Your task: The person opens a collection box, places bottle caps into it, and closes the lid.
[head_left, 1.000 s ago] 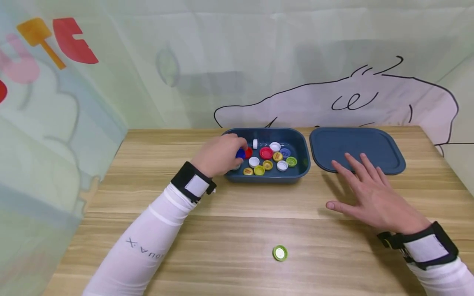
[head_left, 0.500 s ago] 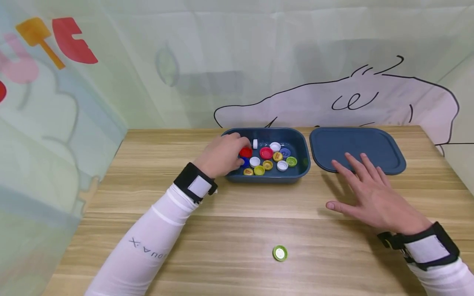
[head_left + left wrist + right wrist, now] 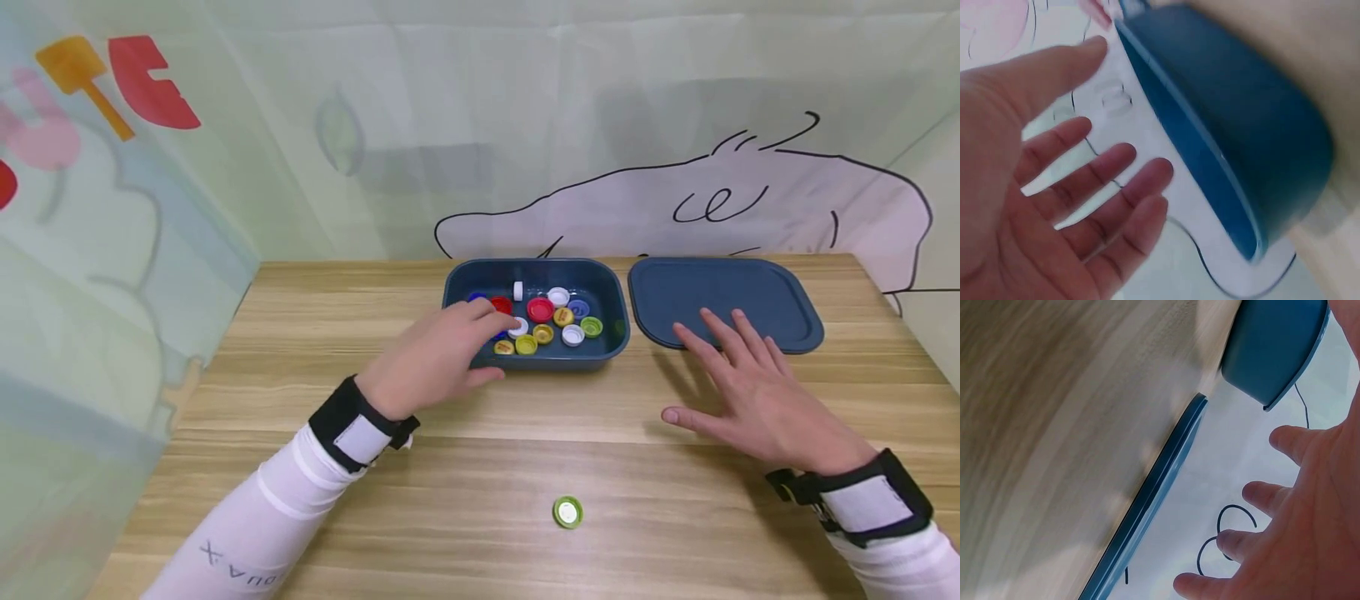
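My left hand [image 3: 437, 356] hovers over the near left rim of a dark blue box [image 3: 600, 354]. Its fingers are spread and hold nothing, as the left wrist view shows with the box wall [image 3: 1254, 112] beside them. Inside the box lie several bottle caps: a red cap [image 3: 540, 310], a yellow cap [image 3: 527, 344], a white cap [image 3: 573, 335] and a green cap [image 3: 592, 327] among them. My fingers hide part of the box's left end. To the right, my right hand [image 3: 757, 400] is spread with nothing in it, near the front edge of a flat blue lid [image 3: 723, 304].
A lone green cap [image 3: 567, 512] lies on the wooden table [image 3: 465, 500] towards the front. Behind the table's far edge hangs a printed cloth [image 3: 525, 125], with another stretch along the left side.
My left hand has drawn back from inside the box towards the near left, and its fingers have opened. A blue cap now shows at the box's left end. My right hand stays in place.
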`<move>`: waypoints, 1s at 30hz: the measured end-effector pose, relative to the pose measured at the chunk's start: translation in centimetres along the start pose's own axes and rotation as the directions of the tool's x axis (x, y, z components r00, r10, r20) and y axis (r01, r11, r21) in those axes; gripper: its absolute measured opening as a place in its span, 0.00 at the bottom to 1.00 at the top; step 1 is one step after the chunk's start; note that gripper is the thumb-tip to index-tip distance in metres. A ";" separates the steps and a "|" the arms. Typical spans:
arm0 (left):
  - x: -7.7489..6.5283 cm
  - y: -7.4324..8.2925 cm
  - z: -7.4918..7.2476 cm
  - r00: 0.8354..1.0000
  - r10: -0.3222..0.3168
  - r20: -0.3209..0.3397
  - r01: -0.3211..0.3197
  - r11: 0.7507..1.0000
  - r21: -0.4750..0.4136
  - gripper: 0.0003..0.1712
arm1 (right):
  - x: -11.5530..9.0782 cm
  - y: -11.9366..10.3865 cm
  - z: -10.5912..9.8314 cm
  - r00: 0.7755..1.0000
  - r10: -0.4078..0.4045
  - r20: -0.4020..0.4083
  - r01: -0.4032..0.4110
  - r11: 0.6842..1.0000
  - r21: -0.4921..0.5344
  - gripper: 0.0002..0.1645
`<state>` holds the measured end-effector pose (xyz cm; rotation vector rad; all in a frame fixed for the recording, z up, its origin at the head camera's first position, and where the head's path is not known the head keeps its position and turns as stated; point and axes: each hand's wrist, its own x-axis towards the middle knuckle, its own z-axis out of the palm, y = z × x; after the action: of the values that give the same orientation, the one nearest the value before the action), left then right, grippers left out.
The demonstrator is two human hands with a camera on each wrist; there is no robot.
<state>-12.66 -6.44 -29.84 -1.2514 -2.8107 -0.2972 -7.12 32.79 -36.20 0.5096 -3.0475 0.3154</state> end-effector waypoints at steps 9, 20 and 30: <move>-1.3 4.9 3.5 0.964 0.231 0.135 -0.210 0.965 -0.156 0.32 | -0.1 0.1 0.0 1.000 0.009 0.007 -0.009 1.000 -0.007 0.63; -1.0 9.0 6.4 0.843 0.374 0.387 -0.312 0.926 -0.214 0.35 | 0.0 0.0 0.2 1.000 0.001 0.005 -0.001 1.000 -0.014 0.64; -0.8 9.6 7.8 0.818 0.367 0.444 -0.331 0.930 -0.159 0.22 | 0.1 0.1 0.1 1.000 0.001 0.007 -0.001 1.000 -0.013 0.63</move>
<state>-4.74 0.78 -36.14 -2.0704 -2.8549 -0.0853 -7.24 32.82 -36.33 0.5097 -3.0550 0.2937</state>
